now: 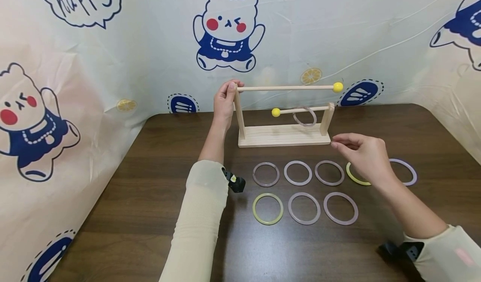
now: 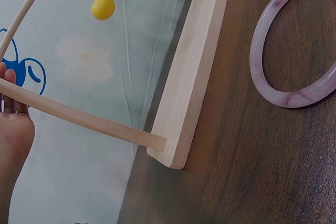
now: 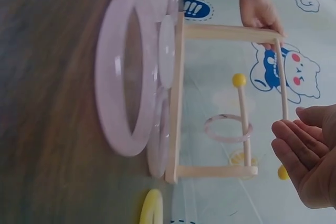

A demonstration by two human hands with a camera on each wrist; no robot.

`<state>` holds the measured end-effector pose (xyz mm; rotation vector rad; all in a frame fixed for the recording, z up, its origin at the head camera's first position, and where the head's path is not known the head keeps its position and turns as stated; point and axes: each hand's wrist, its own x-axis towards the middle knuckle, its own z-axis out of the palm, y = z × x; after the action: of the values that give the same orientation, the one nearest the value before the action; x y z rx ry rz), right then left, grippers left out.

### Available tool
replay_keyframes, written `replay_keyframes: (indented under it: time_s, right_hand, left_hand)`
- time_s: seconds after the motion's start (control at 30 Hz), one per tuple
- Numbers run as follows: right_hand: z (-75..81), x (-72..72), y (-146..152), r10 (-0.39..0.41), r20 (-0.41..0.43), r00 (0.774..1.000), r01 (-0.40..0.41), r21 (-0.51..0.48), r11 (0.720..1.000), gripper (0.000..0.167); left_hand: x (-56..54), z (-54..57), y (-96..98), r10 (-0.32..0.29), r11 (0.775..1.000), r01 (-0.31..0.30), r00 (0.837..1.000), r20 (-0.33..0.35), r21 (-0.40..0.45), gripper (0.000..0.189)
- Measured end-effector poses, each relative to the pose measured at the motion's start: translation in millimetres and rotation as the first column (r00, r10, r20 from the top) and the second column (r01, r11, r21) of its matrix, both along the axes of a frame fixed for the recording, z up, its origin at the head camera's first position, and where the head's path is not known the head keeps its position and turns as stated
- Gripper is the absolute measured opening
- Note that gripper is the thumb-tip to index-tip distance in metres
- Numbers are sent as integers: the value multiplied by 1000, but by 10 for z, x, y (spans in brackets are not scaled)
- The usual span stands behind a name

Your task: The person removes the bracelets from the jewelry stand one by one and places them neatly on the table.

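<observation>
A wooden bangle stand (image 1: 283,136) with two rods stands near the table's far edge. My left hand (image 1: 224,104) grips the top of its taller left post, where the upper rod begins. One mauve bangle (image 1: 314,118) hangs on the shorter lower rod, and each rod ends in a yellow ball. To the right, my right hand (image 1: 362,152) hovers by the base's near right corner, thumb and fingers loosely bent with nothing between them. Beneath that hand, a yellow bangle (image 1: 355,178) and a lavender bangle (image 1: 411,171) are partly hidden. In the right wrist view, the right fingers (image 3: 296,142) overlap the upper rod.
More bangles lie flat in two rows before the stand, among them a mauve one (image 1: 266,174), a whitish one (image 1: 298,173) and a yellow-green one (image 1: 268,209). A printed cloth (image 1: 150,65) hangs behind the dark wooden table (image 1: 131,215).
</observation>
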<state>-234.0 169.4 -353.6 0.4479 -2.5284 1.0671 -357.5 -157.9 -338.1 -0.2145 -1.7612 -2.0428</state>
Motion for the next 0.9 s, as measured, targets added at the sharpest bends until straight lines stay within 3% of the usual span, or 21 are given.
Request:
replay_keyframes:
  time_s: [0.27, 0.9]
  right_hand:
    - [76, -84, -97, 11, -4, 1000, -11, -71, 997, 15]
    - [164, -281, -196, 11, 103, 995, 7, -171, 985, 25]
  left_hand:
    - [6, -7, -8, 14, 1000, -14, 1000, -11, -18, 33]
    - [3, -11, 1, 10, 1000, -10, 1000, -9, -10, 35]
